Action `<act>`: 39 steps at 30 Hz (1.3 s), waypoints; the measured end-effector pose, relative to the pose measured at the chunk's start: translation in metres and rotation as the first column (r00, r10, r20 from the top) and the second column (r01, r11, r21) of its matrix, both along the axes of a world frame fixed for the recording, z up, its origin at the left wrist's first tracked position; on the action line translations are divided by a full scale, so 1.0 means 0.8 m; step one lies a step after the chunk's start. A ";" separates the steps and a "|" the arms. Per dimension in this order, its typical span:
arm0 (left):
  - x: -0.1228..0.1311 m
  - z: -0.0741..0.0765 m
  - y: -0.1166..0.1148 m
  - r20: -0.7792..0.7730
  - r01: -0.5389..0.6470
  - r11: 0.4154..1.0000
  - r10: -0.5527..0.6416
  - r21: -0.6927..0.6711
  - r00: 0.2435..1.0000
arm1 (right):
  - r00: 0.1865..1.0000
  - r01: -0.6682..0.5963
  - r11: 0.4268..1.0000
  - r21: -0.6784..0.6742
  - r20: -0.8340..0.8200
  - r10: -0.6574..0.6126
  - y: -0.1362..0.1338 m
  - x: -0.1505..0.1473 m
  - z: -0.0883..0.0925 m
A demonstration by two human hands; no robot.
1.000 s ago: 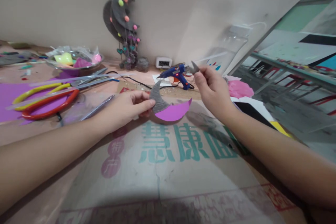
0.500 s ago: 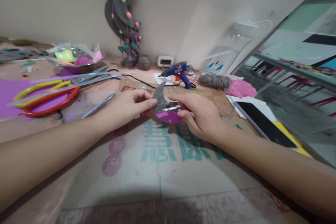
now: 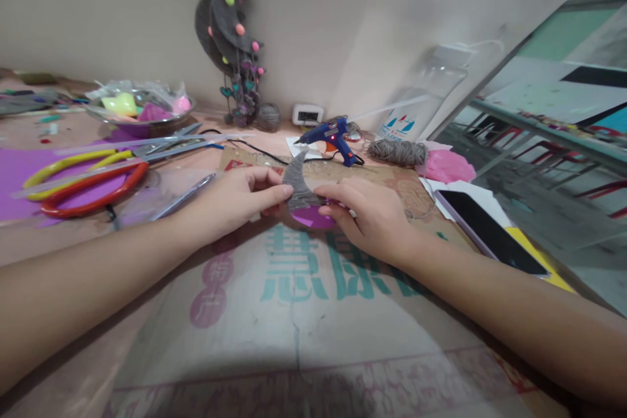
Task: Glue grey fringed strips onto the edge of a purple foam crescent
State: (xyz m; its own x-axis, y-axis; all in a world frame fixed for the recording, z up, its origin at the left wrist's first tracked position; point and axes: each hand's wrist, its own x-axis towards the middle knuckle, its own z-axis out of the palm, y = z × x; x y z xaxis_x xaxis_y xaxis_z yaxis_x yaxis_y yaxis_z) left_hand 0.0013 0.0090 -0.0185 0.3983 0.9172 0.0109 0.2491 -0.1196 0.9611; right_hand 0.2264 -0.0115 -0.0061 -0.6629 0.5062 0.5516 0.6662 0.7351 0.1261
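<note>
A grey crescent (image 3: pixel 296 181) wound in yarn is held up over the cardboard, its pointed tip upward. My left hand (image 3: pixel 255 192) pinches its left edge between thumb and fingers. My right hand (image 3: pixel 367 212) is closed at its lower right end, thumb and forefinger gripping there; the fingers hide that end. A purple piece (image 3: pixel 313 216) shows just below the crescent, partly covered by my right fingers. Beyond the hands, a blue glue gun (image 3: pixel 334 138) with a lit red light stands on the table.
Printed cardboard (image 3: pixel 245 339) lies under my hands. At left are scissors (image 3: pixel 93 189) with red and yellow handles, a pen (image 3: pixel 189 194) and a metal bowl (image 3: pixel 142 121). Grey yarn (image 3: pixel 399 151) and a phone (image 3: pixel 490 232) lie right. A crescent ornament (image 3: pixel 230 32) hangs behind.
My right fingers have moved slightly left and closed onto the crescent's lower end. The shiny metal piece seen by them before no longer shows. My left hand keeps its hold.
</note>
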 end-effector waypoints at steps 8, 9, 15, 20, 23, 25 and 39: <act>0.003 -0.001 -0.001 0.010 0.024 0.999 -0.025 0.027 1.000 | 1.000 -0.009 1.000 0.012 -0.015 0.010 0.002 -0.002 -0.002; 0.004 -0.002 -0.001 0.001 0.024 0.999 -0.024 0.032 1.000 | 1.000 -0.023 1.000 0.013 -0.012 0.023 0.001 -0.004 0.000; 0.005 -0.002 -0.002 -0.022 0.040 0.996 -0.039 0.076 0.999 | 0.998 -0.029 1.000 0.012 0.064 0.028 -0.007 -0.017 0.006; 0.006 0.004 -0.003 -0.010 0.034 0.998 -0.034 0.048 0.999 | 0.995 -0.053 0.999 0.008 0.088 0.052 -0.007 -0.014 0.003; 0.006 0.005 -0.004 -0.012 0.019 0.999 -0.018 0.036 1.000 | 0.997 -0.054 0.999 -0.006 0.051 0.054 -0.006 -0.009 0.003; 0.006 0.005 -0.004 -0.010 0.020 0.999 -0.019 0.037 1.000 | 0.999 -0.031 0.999 -0.007 0.016 0.031 -0.004 -0.007 0.003; 0.003 0.004 -0.002 -0.039 0.018 0.998 -0.016 0.056 0.999 | 0.996 0.024 1.000 0.013 0.087 -0.025 -0.001 -0.004 0.003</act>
